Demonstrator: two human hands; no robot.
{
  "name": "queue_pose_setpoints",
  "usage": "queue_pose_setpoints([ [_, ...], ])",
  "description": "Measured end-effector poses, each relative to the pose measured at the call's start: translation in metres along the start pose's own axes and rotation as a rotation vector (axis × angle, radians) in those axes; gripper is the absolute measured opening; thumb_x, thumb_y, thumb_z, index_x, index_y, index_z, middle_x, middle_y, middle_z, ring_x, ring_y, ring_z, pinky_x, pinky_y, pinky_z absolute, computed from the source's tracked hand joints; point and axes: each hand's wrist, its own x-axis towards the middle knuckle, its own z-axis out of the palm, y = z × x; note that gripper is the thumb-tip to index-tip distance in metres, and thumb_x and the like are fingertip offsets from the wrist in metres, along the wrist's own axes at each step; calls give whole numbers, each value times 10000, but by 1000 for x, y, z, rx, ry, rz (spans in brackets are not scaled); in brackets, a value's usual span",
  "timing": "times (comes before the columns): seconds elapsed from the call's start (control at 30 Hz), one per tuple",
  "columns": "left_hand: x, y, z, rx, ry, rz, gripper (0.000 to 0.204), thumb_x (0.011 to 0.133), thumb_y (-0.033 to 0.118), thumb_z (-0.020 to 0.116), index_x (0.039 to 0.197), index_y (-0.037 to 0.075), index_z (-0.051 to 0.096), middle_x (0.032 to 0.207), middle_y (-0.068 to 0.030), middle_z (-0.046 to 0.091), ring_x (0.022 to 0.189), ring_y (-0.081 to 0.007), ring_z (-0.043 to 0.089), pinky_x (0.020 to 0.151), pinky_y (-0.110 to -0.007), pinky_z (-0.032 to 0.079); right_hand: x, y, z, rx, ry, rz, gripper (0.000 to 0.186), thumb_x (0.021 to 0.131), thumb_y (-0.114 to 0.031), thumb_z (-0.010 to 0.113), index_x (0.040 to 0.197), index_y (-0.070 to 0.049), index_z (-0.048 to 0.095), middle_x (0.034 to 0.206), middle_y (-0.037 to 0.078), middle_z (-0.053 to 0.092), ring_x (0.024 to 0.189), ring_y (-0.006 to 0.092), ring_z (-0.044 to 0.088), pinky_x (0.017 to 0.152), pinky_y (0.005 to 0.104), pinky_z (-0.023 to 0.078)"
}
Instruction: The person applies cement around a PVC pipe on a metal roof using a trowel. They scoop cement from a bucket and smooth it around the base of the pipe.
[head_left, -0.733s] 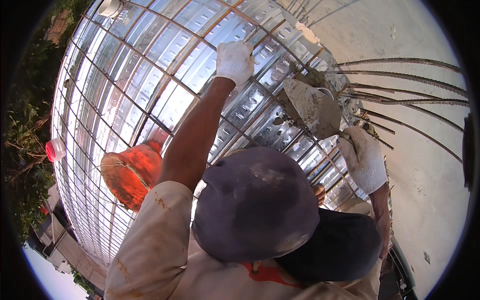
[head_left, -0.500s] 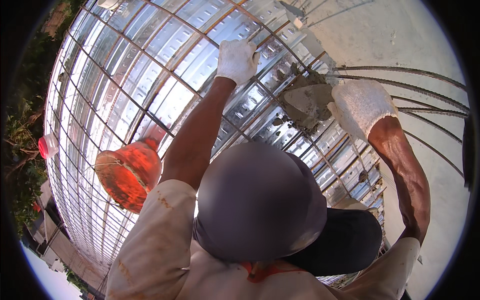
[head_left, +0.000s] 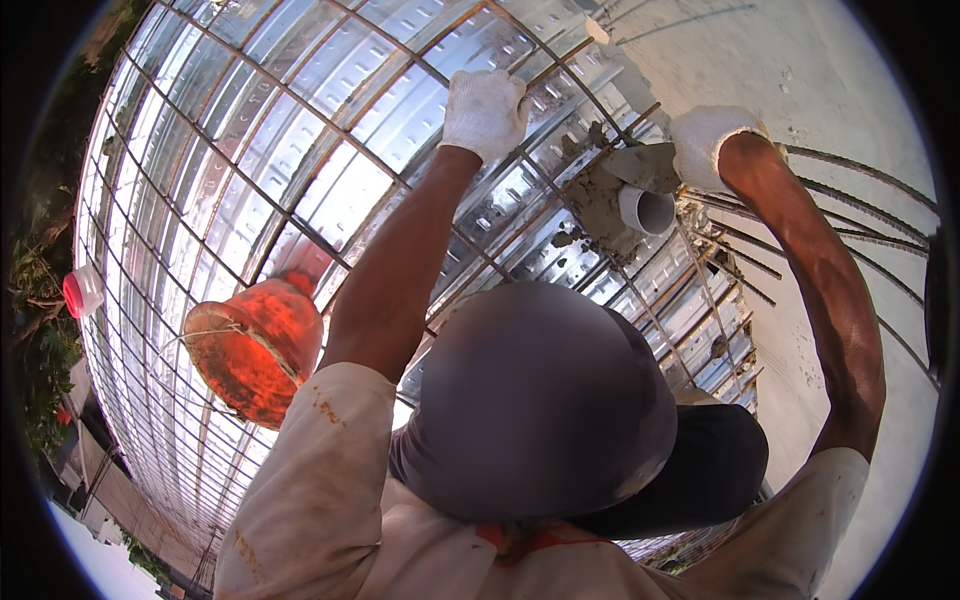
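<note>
My left hand [head_left: 483,117], in a white knitted glove, is closed round a bar of the rebar grid [head_left: 345,137] at the top middle. The right hand [head_left: 712,148], gloved the same way, grips a trowel; its handle is hidden in the fist. The trowel's grey blade [head_left: 645,165] lies over wet mortar [head_left: 602,205] heaped on the metal decking [head_left: 400,100]. Just nearer than the blade, the open end of a grey-white pipe [head_left: 648,210] sticks up from the mortar.
An orange bucket [head_left: 255,350] lies tilted on the grid, left of my left arm. Farther left is a clear container with a red lid [head_left: 83,290]. Long bent rebars [head_left: 870,205] reach out on the right, by a pale concrete wall [head_left: 800,70].
My right hand has moved up and away with the trowel. The blade has come off the pipe, whose open end now shows. The left hand keeps its hold on the bar.
</note>
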Motion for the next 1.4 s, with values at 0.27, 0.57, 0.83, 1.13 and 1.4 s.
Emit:
queue_pose_setpoints([
  [0.27,8,10,6,-29,-4,20,257,966,312,671,925,76,764,909,-144,760,910,-342,744,845,-541,527,-37,47,-20,448,-243,258,332,957,-263,678,1170,-42,804,1002,181,802,881,352,766,822,506,592],
  [0.57,12,22,11,-24,11,26,262,978,321,684,979,71,764,967,-157,759,935,-366,748,853,-559,511,-50,54,54,789,-168,287,418,1029,-369,679,886,14,765,630,112,674,530,218,633,564,435,489],
  [0.83,10,21,1,22,10,16,257,965,309,684,963,68,774,941,-158,761,902,-375,747,839,-562,498,-106,47,167,1416,-83,433,448,1052,-408,606,964,17,718,781,152,718,614,292,671,658,453,556],
  [1.13,7,19,8,69,24,50,291,998,294,609,920,47,742,956,-179,752,936,-386,719,883,-571,473,-97,6,266,1266,-1,258,473,1073,-426,582,1102,21,731,978,247,755,964,393,750,866,503,555],
  [1.4,10,21,8,79,13,73,301,1022,298,591,928,47,729,934,-201,736,907,-406,707,873,-564,461,-232,-115,345,1786,288,570,320,1006,-310,738,1131,-17,710,912,167,747,831,241,739,745,399,580],
])
